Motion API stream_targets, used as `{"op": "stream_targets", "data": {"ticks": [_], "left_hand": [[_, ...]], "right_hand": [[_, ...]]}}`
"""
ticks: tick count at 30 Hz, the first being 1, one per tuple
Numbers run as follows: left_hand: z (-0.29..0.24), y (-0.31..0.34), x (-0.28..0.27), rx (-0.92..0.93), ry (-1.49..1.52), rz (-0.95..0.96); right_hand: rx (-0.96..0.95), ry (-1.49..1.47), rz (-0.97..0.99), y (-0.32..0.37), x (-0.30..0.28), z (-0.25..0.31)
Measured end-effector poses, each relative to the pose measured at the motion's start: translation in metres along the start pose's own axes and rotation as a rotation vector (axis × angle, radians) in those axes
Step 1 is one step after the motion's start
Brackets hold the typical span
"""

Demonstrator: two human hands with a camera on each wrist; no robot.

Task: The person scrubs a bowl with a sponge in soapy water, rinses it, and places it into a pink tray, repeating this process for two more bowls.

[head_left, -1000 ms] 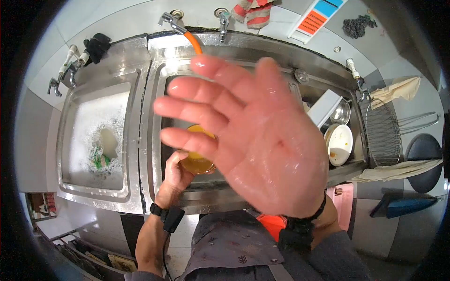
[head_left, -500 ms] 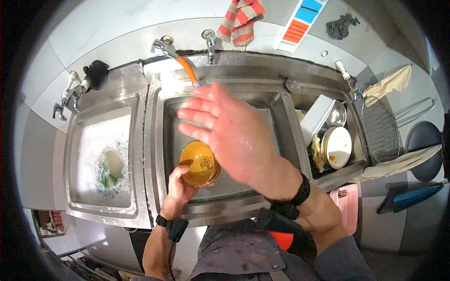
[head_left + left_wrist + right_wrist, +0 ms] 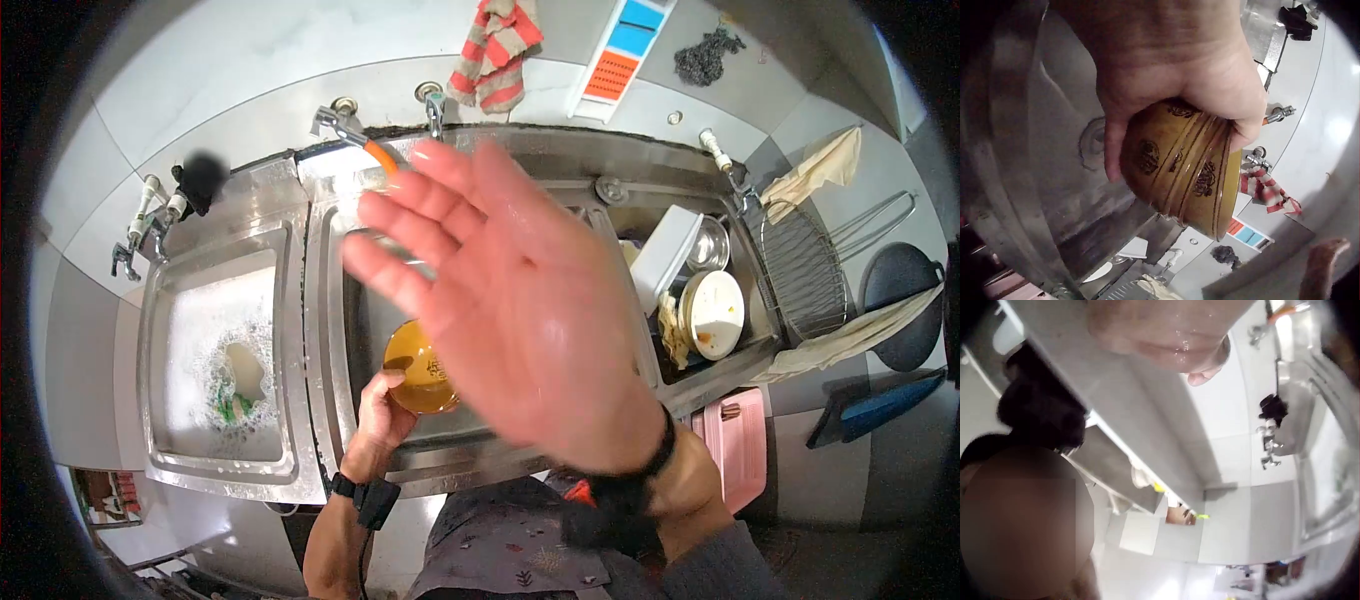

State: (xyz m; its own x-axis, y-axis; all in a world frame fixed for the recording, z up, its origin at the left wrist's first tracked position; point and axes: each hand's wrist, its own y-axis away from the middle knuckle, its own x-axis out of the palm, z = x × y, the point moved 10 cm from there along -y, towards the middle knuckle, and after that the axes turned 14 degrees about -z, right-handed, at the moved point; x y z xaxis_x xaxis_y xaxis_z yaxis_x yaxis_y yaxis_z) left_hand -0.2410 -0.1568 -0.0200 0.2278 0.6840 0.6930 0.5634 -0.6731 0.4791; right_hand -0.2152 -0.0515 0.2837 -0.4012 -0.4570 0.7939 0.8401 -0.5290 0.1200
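Note:
My left hand [image 3: 380, 418] grips a nested stack of amber-brown bowls [image 3: 416, 372] over the middle sink basin [image 3: 450, 428]. The top bowl's inside faces the head camera, with dark lettering on it. In the left wrist view the bowls [image 3: 1179, 165] lie tilted sideways, fingers on one side and the thumb at the rim, dark patterns round their outsides. Raised close to the head camera, my wet right hand [image 3: 535, 310] shows its palm with straight fingers and holds nothing. It covers part of the bowls and the middle basin.
A left basin [image 3: 287, 360] contains foamy water with a green-and-white thing in it. On the right, another basin holds a white container [image 3: 665, 255], a metal bowl [image 3: 710, 243] and soiled white dishes [image 3: 718, 315]. Behind stand a tap with an orange hose [image 3: 380, 157] and a second tap [image 3: 433, 108].
My right hand moved down and away from the head camera, then came closer again, palm still toward it. My left hand keeps its grip on the bowls. The head view has shifted slightly.

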Motion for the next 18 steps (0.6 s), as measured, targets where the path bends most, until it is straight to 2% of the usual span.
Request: {"op": "stream_targets", "data": {"ticks": [2,5,13,15,17,18], "left_hand": [[0.002,0.000,-0.004,0.009,-0.001,-0.019],[0.007,-0.001,-0.010,-0.003,0.023,0.011],[0.009,-0.001,-0.006,-0.023,-0.008,-0.012],[0.004,0.000,-0.004,0.001,0.014,-0.009],[0.000,-0.002,-0.001,0.020,-0.005,-0.006],[-0.001,0.003,0.002,0.011,-0.010,-0.009]], "right_hand": [[0.139,-0.087,-0.104,-0.024,-0.033,-0.013],[0.175,-0.116,-0.069,-0.033,-0.055,-0.016],[0.121,-0.327,-0.091,-0.015,-0.038,0.009],[0.165,-0.430,0.038,0.008,-0.014,0.014],[0.175,-0.412,0.223,0.034,0.016,0.022],[0.165,-0.418,0.203,0.035,0.015,0.023]]}}
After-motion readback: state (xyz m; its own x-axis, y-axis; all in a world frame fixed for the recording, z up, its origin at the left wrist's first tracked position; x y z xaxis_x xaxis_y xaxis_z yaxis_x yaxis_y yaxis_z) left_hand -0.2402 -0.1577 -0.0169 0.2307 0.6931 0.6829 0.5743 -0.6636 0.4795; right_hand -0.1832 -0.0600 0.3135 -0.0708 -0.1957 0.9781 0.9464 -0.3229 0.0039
